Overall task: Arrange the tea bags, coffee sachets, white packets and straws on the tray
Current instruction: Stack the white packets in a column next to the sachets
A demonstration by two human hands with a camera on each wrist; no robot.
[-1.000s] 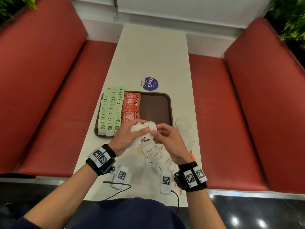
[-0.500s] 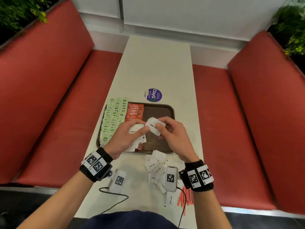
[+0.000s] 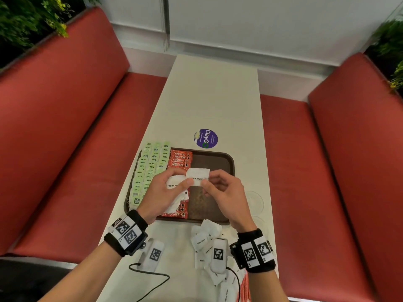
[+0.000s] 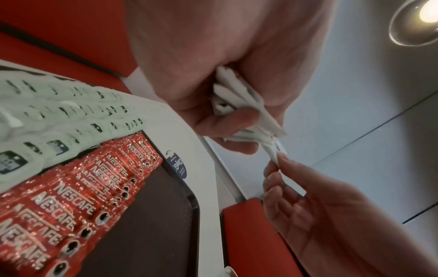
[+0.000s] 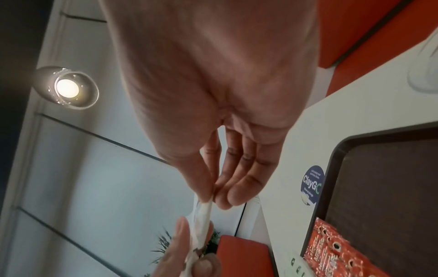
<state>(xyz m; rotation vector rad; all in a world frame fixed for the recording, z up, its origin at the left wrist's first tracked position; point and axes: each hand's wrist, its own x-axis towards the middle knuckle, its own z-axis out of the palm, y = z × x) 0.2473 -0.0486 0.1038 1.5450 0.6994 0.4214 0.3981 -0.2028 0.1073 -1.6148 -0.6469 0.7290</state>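
Tea bags [image 3: 150, 171] lie left of coffee sachets [image 3: 180, 159] on the tray [image 3: 226, 162].

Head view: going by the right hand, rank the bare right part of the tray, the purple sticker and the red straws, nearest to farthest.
From the right hand:
1. Bare part of the tray, directly under and just beyond the fingers.
2. Purple sticker, on the table past the tray's far edge.
3. Red straws, at the table's near edge, behind the right wrist.

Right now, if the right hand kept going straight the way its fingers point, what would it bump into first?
Probably the left hand. The right hand points left, pinching a white sugar packet whose other end the left hand's thumb holds. Depth is hard to judge.
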